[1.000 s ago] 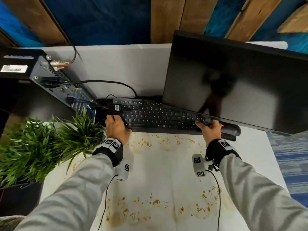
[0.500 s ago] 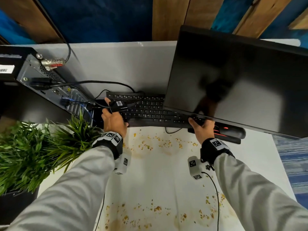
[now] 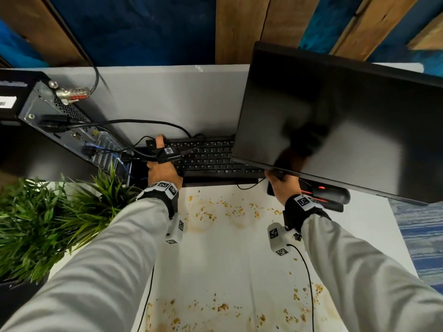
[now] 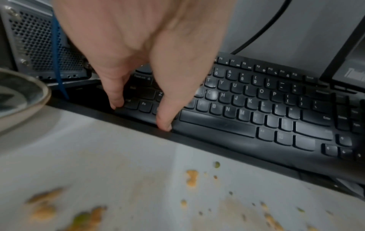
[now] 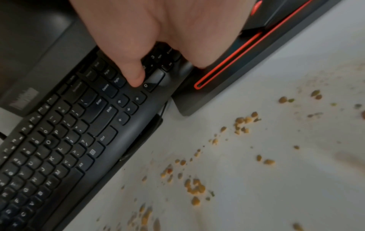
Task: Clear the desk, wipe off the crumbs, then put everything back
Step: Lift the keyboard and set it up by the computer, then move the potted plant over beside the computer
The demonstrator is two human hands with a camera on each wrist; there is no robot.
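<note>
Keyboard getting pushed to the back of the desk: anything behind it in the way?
Partly. The monitor overhangs the keyboard's right half, and black cables run from the computer tower across its left end. Both hands grip it.

The keyboard [image 4: 247,109] is black plastic, its keys faintly shiny with a dusty film and white printed legends. The monitor [image 3: 335,130] has a smooth, semi-glossy dark screen that gives blurred reflections, framed in matt black plastic. The monitor base [image 5: 227,75] is matt dark grey plastic with a glossy red inlay line. The desk [image 3: 227,259] is a smooth, matt white surface, stained brownish and strewn with dry, grainy crumbs [image 5: 194,187]. The computer case [image 4: 37,42] shows bare, perforated grey sheet metal at the back. The sleeves [image 3: 100,267] are soft, pale grey knit cloth. The wall planks [image 3: 237,27] look like rough brown wood.
</note>
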